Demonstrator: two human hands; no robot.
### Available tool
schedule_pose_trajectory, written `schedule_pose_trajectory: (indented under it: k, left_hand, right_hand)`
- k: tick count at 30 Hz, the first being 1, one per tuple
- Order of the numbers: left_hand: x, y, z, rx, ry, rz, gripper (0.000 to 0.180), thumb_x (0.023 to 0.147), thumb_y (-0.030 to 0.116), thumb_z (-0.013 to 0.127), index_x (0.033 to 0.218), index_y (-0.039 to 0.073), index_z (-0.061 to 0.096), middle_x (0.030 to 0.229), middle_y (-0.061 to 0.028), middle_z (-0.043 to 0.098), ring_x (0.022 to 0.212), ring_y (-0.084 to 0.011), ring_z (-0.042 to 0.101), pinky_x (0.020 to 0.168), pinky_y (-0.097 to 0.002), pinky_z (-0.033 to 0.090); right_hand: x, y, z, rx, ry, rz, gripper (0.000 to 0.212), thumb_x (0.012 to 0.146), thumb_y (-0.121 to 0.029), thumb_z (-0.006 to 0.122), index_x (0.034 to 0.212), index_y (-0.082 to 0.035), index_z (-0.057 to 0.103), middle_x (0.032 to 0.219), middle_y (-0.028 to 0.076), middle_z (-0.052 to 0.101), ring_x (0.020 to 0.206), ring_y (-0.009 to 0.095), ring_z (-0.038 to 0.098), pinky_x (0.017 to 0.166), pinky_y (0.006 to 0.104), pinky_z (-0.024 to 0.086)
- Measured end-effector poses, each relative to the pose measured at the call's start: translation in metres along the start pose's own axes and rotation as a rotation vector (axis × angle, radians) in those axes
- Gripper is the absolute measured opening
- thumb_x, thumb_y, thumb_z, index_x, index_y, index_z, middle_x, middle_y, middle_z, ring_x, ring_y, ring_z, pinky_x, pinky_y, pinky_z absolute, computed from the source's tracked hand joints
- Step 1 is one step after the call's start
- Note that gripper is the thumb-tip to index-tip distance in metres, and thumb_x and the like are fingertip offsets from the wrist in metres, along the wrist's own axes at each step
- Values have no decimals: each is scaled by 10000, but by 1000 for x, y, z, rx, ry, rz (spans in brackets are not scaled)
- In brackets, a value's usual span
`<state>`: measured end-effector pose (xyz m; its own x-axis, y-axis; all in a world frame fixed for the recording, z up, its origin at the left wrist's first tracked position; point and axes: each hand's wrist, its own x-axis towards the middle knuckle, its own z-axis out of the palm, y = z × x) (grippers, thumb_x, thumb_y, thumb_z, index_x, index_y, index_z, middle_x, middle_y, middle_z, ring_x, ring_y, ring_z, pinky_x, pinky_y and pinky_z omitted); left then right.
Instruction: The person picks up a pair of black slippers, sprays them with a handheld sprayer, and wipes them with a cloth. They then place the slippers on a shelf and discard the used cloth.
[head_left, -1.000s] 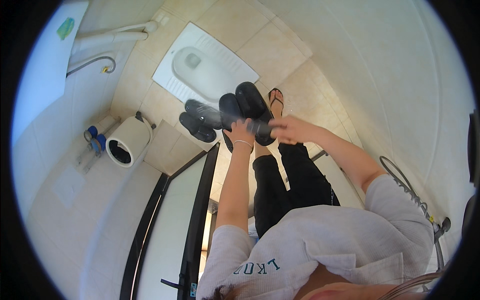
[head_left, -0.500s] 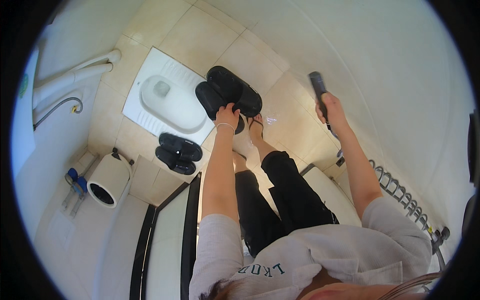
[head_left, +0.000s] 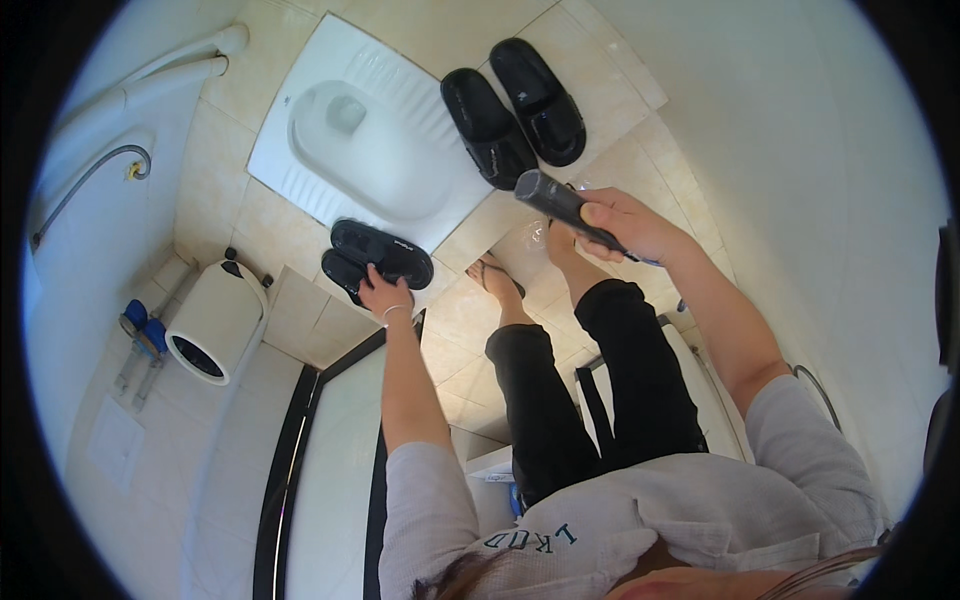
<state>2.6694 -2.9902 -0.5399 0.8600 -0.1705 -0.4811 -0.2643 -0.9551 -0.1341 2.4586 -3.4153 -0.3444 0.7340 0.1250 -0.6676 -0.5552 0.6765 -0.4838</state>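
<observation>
Clock directions run from the middle of the view. At 2 o'clock the right hand (head_left: 632,222) is curled round the grip of a dark grey handheld shower head (head_left: 556,200); the palm and fingers hide much of the handle, so where its hose joins is hard to make out. Toward 10 o'clock the left hand (head_left: 386,298) reaches the smaller pair of black slides (head_left: 410,264), its fingers slightly parted and covering part of the nearer slide; whether they pinch it or merely rest there I cannot tell. A larger pair of black slides (head_left: 545,110) lies just past 12 o'clock. Both pairs sit at the near edge of a white squat toilet (head_left: 285,165), toward 11 o'clock, set in a beige tiled floor (head_left: 460,360) with a wet sheen near the feet. At 9 o'clock stands a white bin (head_left: 222,305), its inside dark, beside blue-headed brushes (head_left: 150,335), blurred. Toward 7 o'clock a dark-framed door (head_left: 335,450) runs behind the left arm. Trousers (head_left: 645,370) partly hide a white object at 4 o'clock.
</observation>
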Motion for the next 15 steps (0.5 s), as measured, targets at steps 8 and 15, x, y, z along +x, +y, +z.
schedule_pose_trajectory:
  k: [8, 15]
  left_hand:
    - [60, -97, 39, -412, -477, -64, 813, 719, 264, 762, 1450, 272, 407, 1212, -256, 600, 1164, -432, 552, 1028, -488, 417]
    - [36, -7, 22, -435, -335, 149, 677, 865, 583, 542, 1227, 16, 616, 1137, -337, 588, 1126, -465, 539, 971, -495, 417]
  right_hand:
    - [81, 60, 69, -377, -107, 193, 378, 976, -384, 527, 1112, -37, 592, 674, 10, 531, 503, 82, 448, 445, 232, 348]
    - [85, 42, 113, -730, -287, 29, 391, 951, -378, 573, 1172, -60, 619, 712, 2, 557, 610, 76, 510, 530, 242, 404]
